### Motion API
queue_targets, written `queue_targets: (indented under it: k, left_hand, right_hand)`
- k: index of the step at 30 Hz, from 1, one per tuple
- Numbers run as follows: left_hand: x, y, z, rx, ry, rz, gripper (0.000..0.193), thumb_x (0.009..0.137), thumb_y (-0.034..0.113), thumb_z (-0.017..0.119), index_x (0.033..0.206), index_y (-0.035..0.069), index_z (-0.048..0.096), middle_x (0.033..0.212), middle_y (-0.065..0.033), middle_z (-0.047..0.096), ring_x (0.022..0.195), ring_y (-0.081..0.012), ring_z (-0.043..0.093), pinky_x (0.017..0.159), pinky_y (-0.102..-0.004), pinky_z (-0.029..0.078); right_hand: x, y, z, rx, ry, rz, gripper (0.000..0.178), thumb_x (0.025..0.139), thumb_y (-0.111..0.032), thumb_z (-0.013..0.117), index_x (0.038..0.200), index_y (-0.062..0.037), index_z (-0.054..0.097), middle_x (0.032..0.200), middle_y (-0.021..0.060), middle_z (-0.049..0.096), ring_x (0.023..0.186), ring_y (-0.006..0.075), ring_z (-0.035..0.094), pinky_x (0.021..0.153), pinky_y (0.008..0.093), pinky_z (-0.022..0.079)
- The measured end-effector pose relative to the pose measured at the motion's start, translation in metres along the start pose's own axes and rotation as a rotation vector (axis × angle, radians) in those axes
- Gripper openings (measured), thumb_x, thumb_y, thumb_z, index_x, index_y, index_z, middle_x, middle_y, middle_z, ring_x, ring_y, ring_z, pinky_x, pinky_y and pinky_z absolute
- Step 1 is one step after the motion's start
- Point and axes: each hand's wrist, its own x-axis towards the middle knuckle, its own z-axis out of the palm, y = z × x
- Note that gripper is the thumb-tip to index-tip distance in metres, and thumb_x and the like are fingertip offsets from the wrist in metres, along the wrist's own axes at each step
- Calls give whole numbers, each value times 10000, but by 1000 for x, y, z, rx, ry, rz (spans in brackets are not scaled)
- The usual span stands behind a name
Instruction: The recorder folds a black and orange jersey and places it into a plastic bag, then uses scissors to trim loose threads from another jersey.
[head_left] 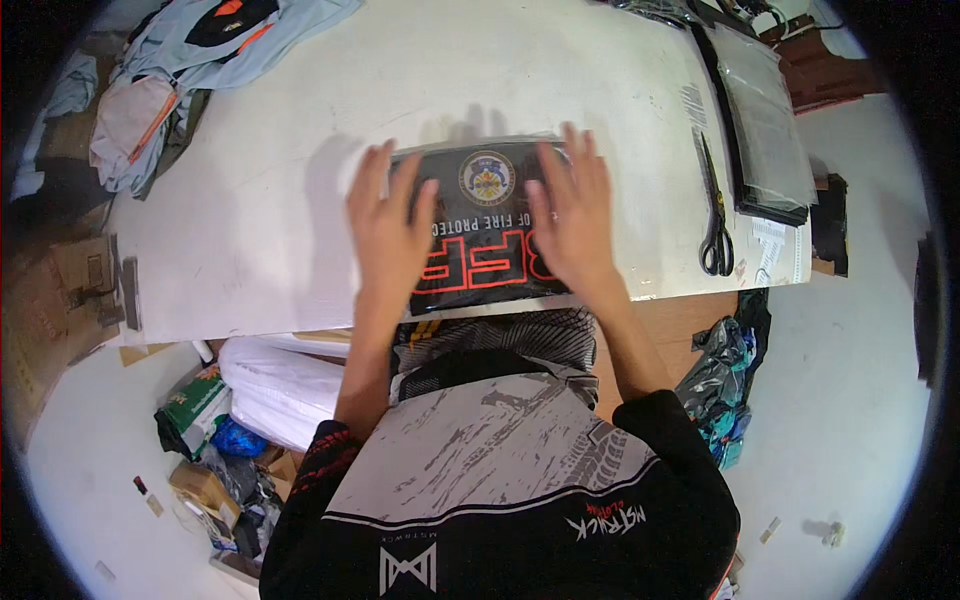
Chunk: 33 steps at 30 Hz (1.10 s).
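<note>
A folded black shirt (482, 245) lies flat near the front edge of the white table, in what looks like a clear plastic sleeve. It bears a round emblem and red-outlined lettering that faces away from me. My left hand (390, 225) rests on or just over its left side, fingers spread and a little blurred. Over the right side is my right hand (575, 220), also with fingers apart. Neither hand grips anything. Whether the palms press on the package or hover above it, I cannot tell.
Black-handled scissors (717, 250) lie on the table's right, beside a stack of clear plastic bags (765, 125). Light blue garments (240, 50) are heaped at the far left. Below the table stand a white bundle (280, 390), boxes (205, 490) and dark plastic-wrapped items (722, 375).
</note>
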Motion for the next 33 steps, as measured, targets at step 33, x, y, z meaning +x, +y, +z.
queue_targets:
  k: [33]
  left_hand:
    - [-18,6,48,104,-361,20,557,944,291,521,1436,49,422,1532,-211,294,1424,-410,238,1127,-595,166]
  right_hand:
    - [5,23,41,730,-209,321,569,867,-122,627,1383,10,427,1405,273,446,1363,376,381,1124,463,289]
